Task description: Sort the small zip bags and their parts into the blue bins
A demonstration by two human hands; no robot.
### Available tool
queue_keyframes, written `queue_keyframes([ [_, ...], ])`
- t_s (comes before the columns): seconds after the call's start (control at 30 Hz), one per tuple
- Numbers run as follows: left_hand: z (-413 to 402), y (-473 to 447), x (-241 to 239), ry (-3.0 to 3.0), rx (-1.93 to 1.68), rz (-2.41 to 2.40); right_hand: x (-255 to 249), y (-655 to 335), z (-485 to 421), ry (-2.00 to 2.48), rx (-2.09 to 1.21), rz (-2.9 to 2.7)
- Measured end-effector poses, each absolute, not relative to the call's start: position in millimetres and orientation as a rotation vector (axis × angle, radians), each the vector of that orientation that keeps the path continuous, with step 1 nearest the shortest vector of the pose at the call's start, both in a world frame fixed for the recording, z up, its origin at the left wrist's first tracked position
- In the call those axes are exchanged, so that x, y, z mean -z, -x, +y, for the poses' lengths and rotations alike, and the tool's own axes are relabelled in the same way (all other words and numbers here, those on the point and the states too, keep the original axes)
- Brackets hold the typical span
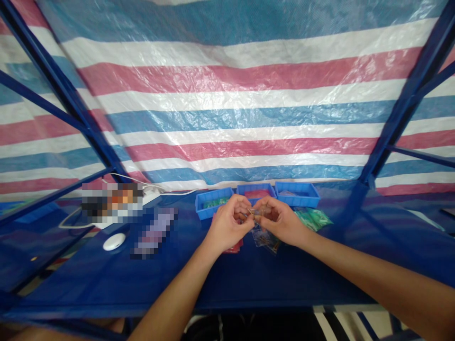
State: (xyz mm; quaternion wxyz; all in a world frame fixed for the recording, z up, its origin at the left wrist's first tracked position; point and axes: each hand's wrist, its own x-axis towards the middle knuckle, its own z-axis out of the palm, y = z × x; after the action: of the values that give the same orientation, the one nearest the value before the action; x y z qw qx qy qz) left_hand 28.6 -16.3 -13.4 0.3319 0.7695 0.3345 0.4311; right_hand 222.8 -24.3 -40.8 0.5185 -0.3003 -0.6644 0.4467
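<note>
Forearms (194, 277) reach over the near edge of the blue table (227, 289), angled inward so that both hands meet midway. Red packets (233, 247) lie partly under the left hand (227, 222), and a clear bag (265, 240) with thin pieces inside lies just below the right hand (284, 222), probably kept there for easy reach. Above the bag, the fingers of both hands are closed in a pinch on a small thin piece (251, 212), too small to identify; its size likely calls for fingertips rather than a full grip. Green packets (314, 218) lie just beyond the right wrist. Farther back, a left bin (209, 213), middle bin (255, 186) and right bin (302, 201) stand side by side, seemingly sorted by contents: green, red and something pale. Behind hangs a striped sheet (227, 113), perhaps as a screen.
</note>
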Motion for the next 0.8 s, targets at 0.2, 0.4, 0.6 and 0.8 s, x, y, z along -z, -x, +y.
queue_keyframes([
  [0.2, -9, -23, 14, -1.964, -1.231, 0.938, 45, -227, -14, 0.753, -1.071, -1.503],
  [0.4, -14, -23, 7, -2.224, -1.185, 0.966, 49, -228, -9, 0.814, -0.922, -1.431],
  [0.6, -15, -25, 7, -2.275, -1.136, 0.936, 51, -222, -19, 0.741, -0.882, -1.652],
  [0.8, -8, -18, 10, -2.253, -1.181, 0.981, 45, -224, -21, 0.841, -0.783, -1.607],
])
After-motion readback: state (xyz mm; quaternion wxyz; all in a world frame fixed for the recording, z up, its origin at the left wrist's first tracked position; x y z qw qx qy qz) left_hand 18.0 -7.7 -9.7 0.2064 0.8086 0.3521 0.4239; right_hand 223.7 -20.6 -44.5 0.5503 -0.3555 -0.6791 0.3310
